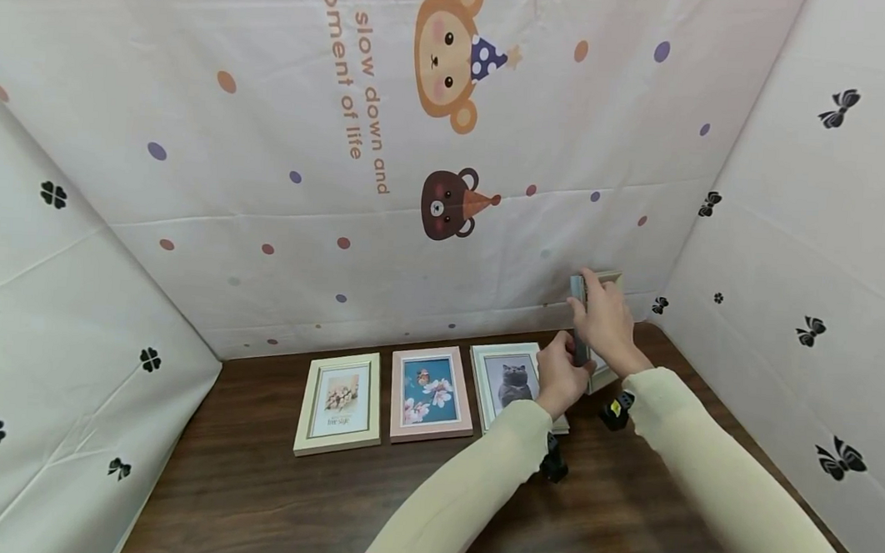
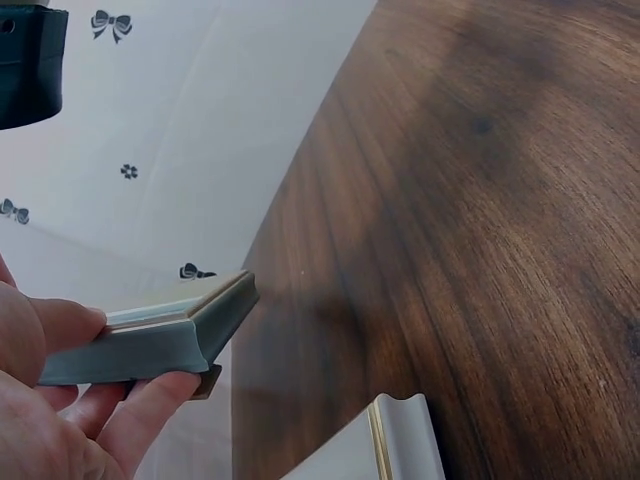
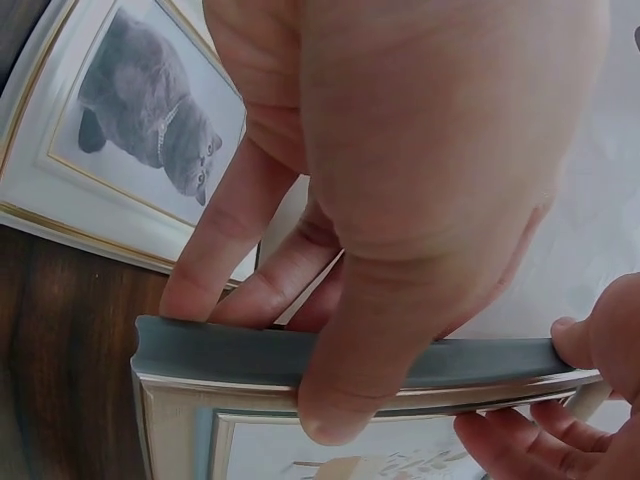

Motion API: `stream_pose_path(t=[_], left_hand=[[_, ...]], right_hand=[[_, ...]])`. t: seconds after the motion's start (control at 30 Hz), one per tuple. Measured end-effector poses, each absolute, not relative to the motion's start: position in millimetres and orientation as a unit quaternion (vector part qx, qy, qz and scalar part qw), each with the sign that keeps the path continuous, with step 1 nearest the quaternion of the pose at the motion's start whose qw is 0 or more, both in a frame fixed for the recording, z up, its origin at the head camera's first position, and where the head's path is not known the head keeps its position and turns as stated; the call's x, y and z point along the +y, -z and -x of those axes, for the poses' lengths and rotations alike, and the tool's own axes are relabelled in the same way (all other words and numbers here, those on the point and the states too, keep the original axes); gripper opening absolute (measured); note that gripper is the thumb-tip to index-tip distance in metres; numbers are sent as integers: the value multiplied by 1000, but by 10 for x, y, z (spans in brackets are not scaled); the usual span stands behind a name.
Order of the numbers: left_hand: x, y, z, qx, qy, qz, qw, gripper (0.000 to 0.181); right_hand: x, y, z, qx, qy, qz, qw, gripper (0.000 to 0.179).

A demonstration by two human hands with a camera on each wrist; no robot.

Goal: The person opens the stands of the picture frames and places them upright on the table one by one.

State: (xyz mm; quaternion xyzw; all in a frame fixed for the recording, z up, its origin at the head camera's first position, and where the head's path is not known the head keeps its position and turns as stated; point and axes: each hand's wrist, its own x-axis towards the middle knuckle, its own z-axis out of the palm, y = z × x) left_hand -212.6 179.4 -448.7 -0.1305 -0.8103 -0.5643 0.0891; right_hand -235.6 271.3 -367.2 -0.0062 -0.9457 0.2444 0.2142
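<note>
A picture frame (image 1: 578,296) with a grey-blue outer edge and beige front border is held upright at the table's right end, near the back wall. My right hand (image 1: 607,318) pinches its edge; in the right wrist view the thumb lies over the front border and the fingers behind. Lower down, my left hand (image 1: 560,374) grips the same edge, thumb on one side and fingers on the other, as the left wrist view shows near the frame's corner (image 2: 225,305). Just left lies a white frame with a grey cat picture (image 1: 515,380), partly covered by my left hand and sleeve.
Left of the cat frame lie a pink frame with a blossom picture (image 1: 432,393) and a cream frame with a flower picture (image 1: 340,405), in a row on the dark wooden table (image 1: 251,484). Printed white cloth walls (image 1: 382,282) enclose the table's back and sides.
</note>
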Motion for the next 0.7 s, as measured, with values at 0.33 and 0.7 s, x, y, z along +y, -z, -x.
stream_pose_path(t=[0.33,0.7], left_hand=[[1794,4405,2073,-819,548,145,93,28],[1733,4381,2070,-802,565,181,64,14]], right_hand=[[2826,3582,2323,-953,-232,-23,192,56],[3110,3514,2235,-933,-285,-102,194,55]])
